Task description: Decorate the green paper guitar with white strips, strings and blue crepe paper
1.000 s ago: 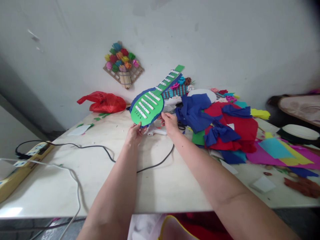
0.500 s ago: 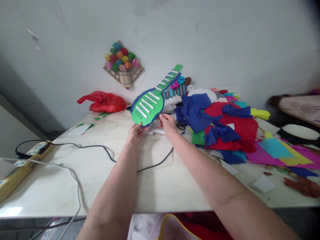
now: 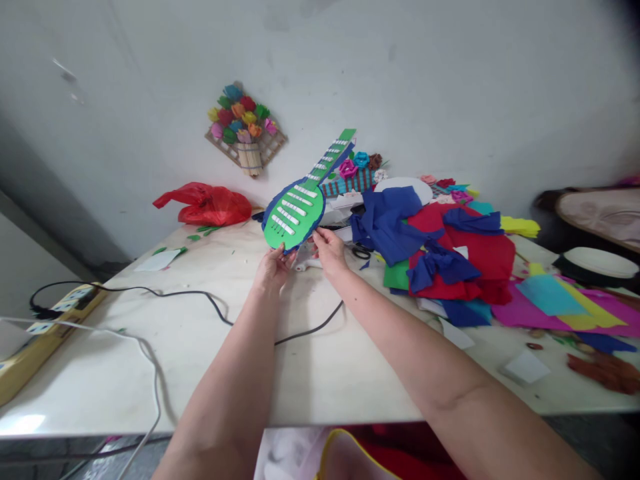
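A green and blue paper guitar [image 3: 311, 208] with white strips across its body and neck is held up over the table, its neck slanting up to the right. My left hand [image 3: 275, 268] pinches the bottom edge of the body, thumb in front. At the lower right edge of the body, my right hand [image 3: 330, 251] grips it between thumb and fingers. Behind and below the hands lies a white tool, perhaps a glue gun [image 3: 306, 265], mostly covered. Black-handled scissors [image 3: 361, 252] rest just right of my right hand.
Blue crepe paper [image 3: 393, 223] and red crepe paper [image 3: 487, 257] are heaped to the right. A red plastic bag [image 3: 215, 205] sits at the back left. A power strip [image 3: 60, 317] lies on the left, and a black cable [image 3: 200, 293] crosses the table [image 3: 200, 373]. Paper flowers [image 3: 245, 117] hang on the wall.
The guitar's neck has swung slightly to the left, standing a bit steeper. My right hand has shifted slightly left with it; both hands keep their hold.
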Available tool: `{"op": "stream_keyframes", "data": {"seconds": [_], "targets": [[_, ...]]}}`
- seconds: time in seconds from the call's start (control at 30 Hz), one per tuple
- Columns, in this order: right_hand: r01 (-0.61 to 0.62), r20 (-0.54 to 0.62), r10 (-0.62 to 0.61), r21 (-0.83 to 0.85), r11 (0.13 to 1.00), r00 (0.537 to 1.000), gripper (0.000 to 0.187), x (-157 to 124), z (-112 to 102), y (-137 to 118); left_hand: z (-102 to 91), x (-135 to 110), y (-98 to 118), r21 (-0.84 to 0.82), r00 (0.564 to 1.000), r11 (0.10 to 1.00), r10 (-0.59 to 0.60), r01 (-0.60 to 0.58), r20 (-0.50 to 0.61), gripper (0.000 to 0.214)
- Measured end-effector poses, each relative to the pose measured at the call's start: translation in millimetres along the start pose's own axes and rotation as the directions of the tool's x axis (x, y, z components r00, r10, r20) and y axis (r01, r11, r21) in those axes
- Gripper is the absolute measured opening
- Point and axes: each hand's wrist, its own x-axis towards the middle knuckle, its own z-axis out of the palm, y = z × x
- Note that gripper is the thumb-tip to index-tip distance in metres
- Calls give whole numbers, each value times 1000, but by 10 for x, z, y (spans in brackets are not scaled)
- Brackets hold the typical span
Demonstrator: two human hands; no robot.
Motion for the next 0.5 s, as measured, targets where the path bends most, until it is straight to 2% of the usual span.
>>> {"op": "stream_keyframes", "data": {"seconds": [0.3, 0.5], "targets": [[3, 16, -3, 24, 1000, 1000, 25, -10, -15, 8, 52, -37, 25, -36, 994, 996, -86, 84, -65, 11], [1, 13, -2, 38, 999, 1000, 17, -10, -1, 9, 38, -20, 26, -43, 993, 994, -107, 105, -44, 11]]}}
